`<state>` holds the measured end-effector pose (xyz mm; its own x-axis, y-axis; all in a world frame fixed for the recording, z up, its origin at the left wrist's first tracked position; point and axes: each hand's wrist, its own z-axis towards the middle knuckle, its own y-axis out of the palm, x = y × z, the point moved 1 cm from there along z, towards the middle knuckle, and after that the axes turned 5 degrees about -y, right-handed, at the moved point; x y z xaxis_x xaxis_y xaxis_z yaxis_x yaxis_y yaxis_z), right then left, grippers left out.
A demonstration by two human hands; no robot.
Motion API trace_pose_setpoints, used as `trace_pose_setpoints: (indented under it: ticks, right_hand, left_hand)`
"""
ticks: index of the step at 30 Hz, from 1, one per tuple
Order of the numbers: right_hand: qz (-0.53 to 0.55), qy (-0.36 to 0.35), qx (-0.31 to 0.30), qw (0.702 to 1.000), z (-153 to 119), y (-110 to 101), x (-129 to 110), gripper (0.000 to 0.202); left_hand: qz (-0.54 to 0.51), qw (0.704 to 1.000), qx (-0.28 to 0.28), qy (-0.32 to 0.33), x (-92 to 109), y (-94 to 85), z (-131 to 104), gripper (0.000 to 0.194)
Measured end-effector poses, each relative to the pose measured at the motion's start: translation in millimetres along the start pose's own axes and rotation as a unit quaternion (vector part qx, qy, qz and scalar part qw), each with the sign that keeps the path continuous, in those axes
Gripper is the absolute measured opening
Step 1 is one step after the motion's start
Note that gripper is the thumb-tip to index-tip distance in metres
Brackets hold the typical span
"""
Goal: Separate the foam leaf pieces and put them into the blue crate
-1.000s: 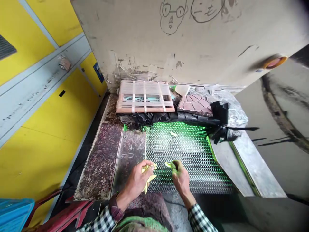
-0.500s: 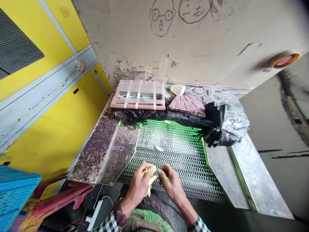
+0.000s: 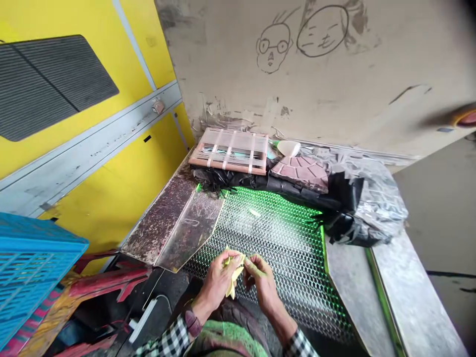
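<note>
My left hand is closed around several thin, pale yellow petal-like pieces; their exact kind cannot be made out. Some of them stick out below the thumb and fingers. Just to the right, my right hand has thumb and forefinger pinched together at the edge of the bunch. Whatever is between those fingertips is too small to tell. Both hands are over the near end of a metal mesh belt. One pale piece lies by itself farther up the belt, under bright greenish light.
Metal side plates flank the belt. Across its far end hangs a black plastic cover, with a strung wooden frame, a pinkish patterned slab and clear plastic above. A blue crate stands at the left.
The view has turned left. The lone pale piece has travelled farther up the belt, and another piece near the cover is out of sight. My hands stay close together around the yellow pieces.
</note>
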<state>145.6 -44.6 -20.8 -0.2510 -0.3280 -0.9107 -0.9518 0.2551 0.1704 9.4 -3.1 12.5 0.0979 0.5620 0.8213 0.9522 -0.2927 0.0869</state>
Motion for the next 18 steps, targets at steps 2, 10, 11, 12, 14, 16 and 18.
trace_pose_setpoints:
  ticks: [2,10,11,12,14,16,18]
  right_hand:
    - [-0.083,-0.035,0.012,0.996,4,-3,4,0.046]
    - [-0.357,-0.048,0.094,0.928,36,-40,22,0.041]
    - [-0.392,-0.041,0.105,0.913,38,-45,23,0.041]
    - [-0.422,-0.036,0.117,0.899,38,-48,22,0.041]
    - [-0.437,-0.039,0.129,0.889,35,-51,16,0.043]
    - [-0.370,-0.050,0.081,0.924,31,-47,7,0.046]
    - [-0.252,-0.048,-0.026,0.966,27,-35,-1,0.047]
  left_hand:
    - [-0.014,1.000,0.011,-0.002,-4,-0.8,0,0.051]
    - [0.018,1.000,0.001,-0.007,-15,-14.2,10,0.057]
    - [0.037,0.999,-0.005,-0.005,-14,-16.1,11,0.056]
    - [0.056,0.998,-0.012,0.001,-12,-17.5,10,0.054]
    - [0.098,0.994,-0.030,0.022,-9,-18.3,8,0.046]
    - [0.161,0.984,-0.060,0.054,-8,-16.0,5,0.035]
    - [0.238,0.963,-0.099,0.083,-9,-11.9,4,0.025]
